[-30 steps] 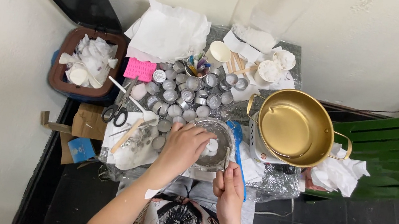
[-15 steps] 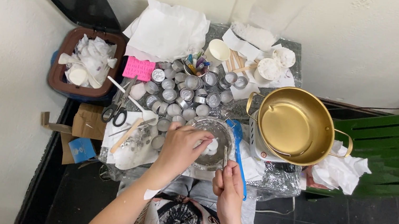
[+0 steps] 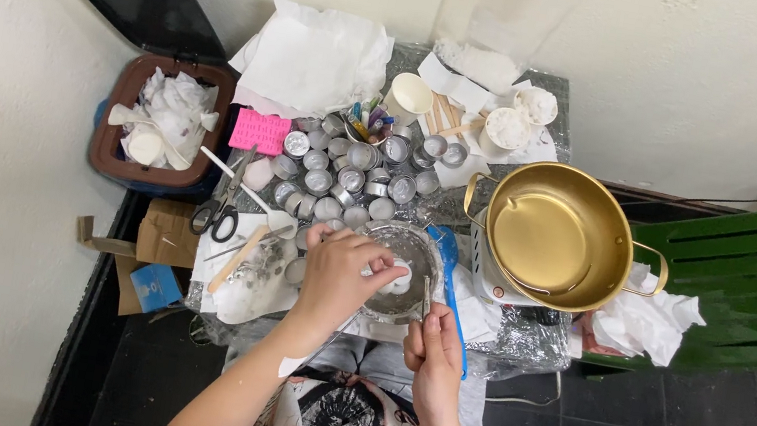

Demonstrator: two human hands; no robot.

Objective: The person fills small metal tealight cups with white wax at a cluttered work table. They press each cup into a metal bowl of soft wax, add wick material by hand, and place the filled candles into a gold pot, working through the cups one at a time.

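Hands at a clear bowl (image 3: 415,249)
Left hand (image 3: 339,273) pinches a small white cup (image 3: 398,282) inside it; right hand (image 3: 433,348) grips thin tweezers (image 3: 426,297).

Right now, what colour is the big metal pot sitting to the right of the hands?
Shiny gold, inside and out: the round two-handled metal pot, seen best in the head view.

Glossy brass-look metal pot (image 3: 557,233), shiny metal cups (image 3: 349,178), clear glass bowl (image 3: 418,250), matt crumpled paper (image 3: 317,56).

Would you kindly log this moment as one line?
left hand: on white piece in glass bowl | right hand: holds thin metal tool
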